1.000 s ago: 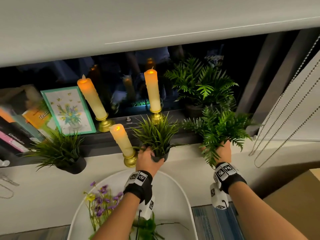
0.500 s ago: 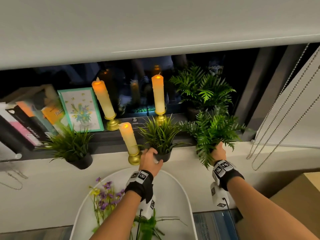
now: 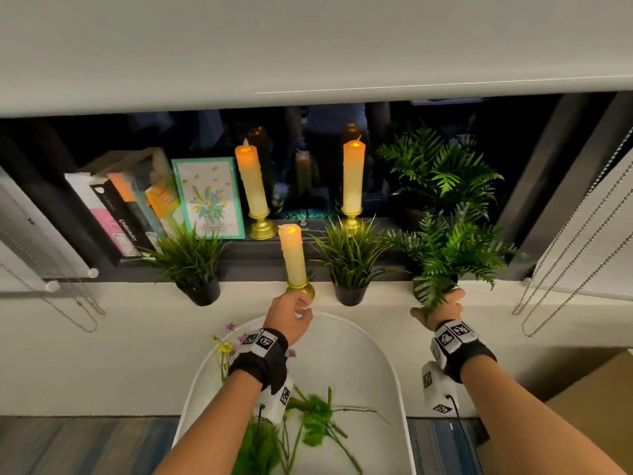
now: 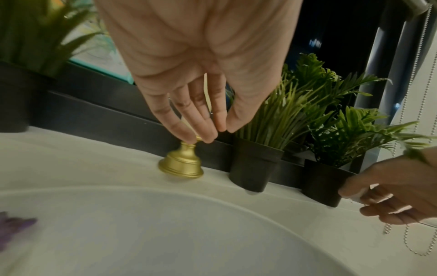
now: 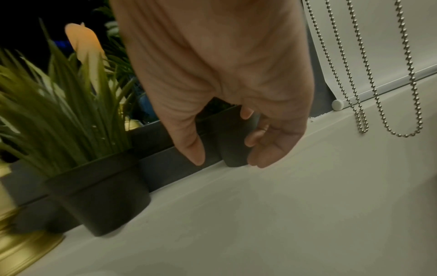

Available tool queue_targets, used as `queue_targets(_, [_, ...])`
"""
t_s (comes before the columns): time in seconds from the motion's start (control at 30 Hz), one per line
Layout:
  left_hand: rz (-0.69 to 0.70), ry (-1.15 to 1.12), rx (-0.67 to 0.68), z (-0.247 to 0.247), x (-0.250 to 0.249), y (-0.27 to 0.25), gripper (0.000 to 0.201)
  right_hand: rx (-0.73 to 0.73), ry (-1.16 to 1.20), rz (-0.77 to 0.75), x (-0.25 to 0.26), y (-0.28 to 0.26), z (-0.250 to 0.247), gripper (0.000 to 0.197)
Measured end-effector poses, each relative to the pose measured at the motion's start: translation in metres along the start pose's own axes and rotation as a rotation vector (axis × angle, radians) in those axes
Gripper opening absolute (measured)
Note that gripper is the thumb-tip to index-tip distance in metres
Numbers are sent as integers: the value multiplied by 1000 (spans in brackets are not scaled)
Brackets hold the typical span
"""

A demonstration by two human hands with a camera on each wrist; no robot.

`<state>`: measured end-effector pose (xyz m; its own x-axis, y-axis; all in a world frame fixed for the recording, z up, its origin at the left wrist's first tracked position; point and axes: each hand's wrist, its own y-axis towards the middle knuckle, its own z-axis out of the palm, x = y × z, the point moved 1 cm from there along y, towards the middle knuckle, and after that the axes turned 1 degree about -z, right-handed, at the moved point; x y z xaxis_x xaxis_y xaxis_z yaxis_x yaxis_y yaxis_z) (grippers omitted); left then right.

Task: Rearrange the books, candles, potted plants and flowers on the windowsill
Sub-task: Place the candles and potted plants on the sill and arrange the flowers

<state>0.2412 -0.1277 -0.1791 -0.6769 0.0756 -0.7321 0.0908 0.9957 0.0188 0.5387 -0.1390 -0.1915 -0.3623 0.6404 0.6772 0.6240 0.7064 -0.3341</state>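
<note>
On the white windowsill (image 3: 253, 293) a lit cream candle (image 3: 294, 255) stands in a gold holder (image 4: 182, 164). My left hand (image 3: 291, 311) reaches it from the front. Its nearly straight fingertips (image 4: 189, 136) touch the holder's neck, and the thumb lies beside them, not closed round it. To the right a grass plant (image 3: 351, 269) stands free in its black pot (image 4: 255, 166). Further right my right hand (image 3: 442, 306) curls thumb and fingers round the fern's black pot (image 5: 234, 145), which rests on the sill. The fern's fronds (image 3: 452, 248) hide most of the pot from above.
Two tall candles (image 3: 251, 186) (image 3: 352, 180), leaning books (image 3: 116, 214), a flower picture (image 3: 209, 197) and a bigger fern (image 3: 435, 173) line the back ledge. Another grass plant (image 3: 191, 262) stands at the left. Cut flowers (image 3: 308, 423) lie on a white round seat (image 3: 376, 354). Blind chains (image 3: 565, 269) hang at the right.
My left hand has let go of the middle grass pot and moved left to the front candle's holder. My right hand stays on the fern pot, now low on the sill.
</note>
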Motion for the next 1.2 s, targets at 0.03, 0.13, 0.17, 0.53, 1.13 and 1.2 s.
queue_targets(0.03, [-8, 5, -7, -6, 5, -2, 13, 17, -16, -13, 1, -2, 4, 90])
queue_targets(0.13, [-41, 31, -40, -25, 20, -8, 10, 128, -141, -73, 3, -11, 17, 78])
queue_targets(0.17, [-61, 42, -52, -31, 26, -9, 10, 165, -157, -80, 2, -12, 23, 69])
queue_targets(0.53, [-168, 89, -14, -72, 80, -28, 10, 459, -242, -330, 35, -79, 85, 6])
queue_targets(1.13, [-416, 432, 601, -40, 147, -91, 41, 511, -758, -643, -33, -177, 192, 25])
queue_targets(1.2, [-400, 384, 590, -33, 149, -96, 41, 620, -679, -657, -29, -192, 201, 25])
